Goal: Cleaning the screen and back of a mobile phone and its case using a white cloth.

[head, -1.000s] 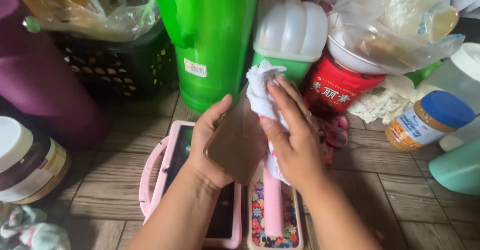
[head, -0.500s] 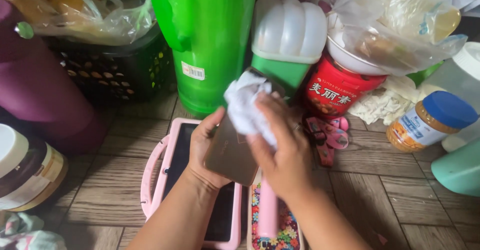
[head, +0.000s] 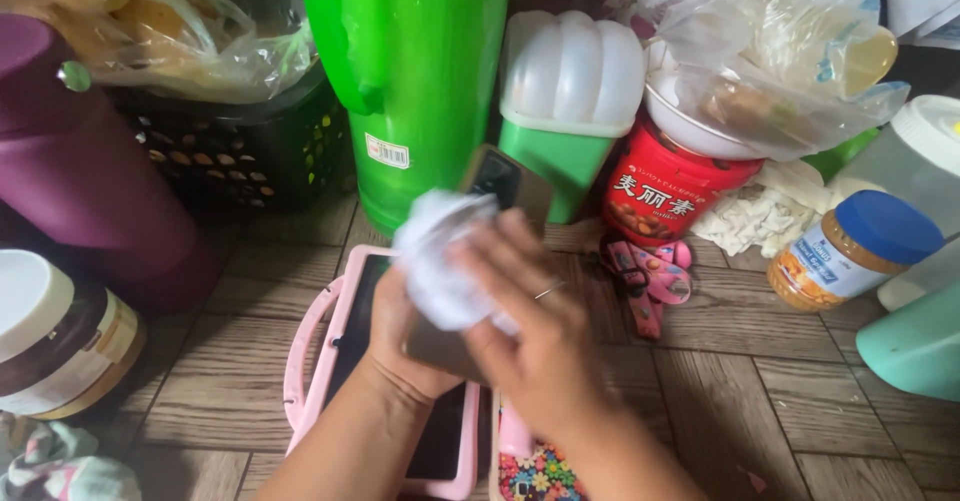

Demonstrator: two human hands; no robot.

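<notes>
My left hand (head: pixel 400 336) holds a brown smartphone (head: pixel 505 183) tilted up, back side toward me, its camera end near the top. My right hand (head: pixel 530 341) presses a crumpled white tissue (head: pixel 440 256) against the phone's back; a ring shows on one finger. Both hands hover over a tablet in a pink handled case (head: pixel 340 361) lying on the wood-pattern surface. A flat floral-patterned item with a pink part (head: pixel 525 466) lies under my right wrist.
Behind stand a tall green jug (head: pixel 420 71), a green container with a white lid (head: pixel 570 91), a red can (head: pixel 665 186), a purple flask (head: pixel 80 171), a black basket (head: pixel 240 146), a brown jar (head: pixel 50 346), a blue-lidded jar (head: pixel 850 251) and small pink sandals (head: pixel 645 271).
The tissue in my right hand has slid from the phone's top right edge down and left across its back. The left hand keeps holding the phone.
</notes>
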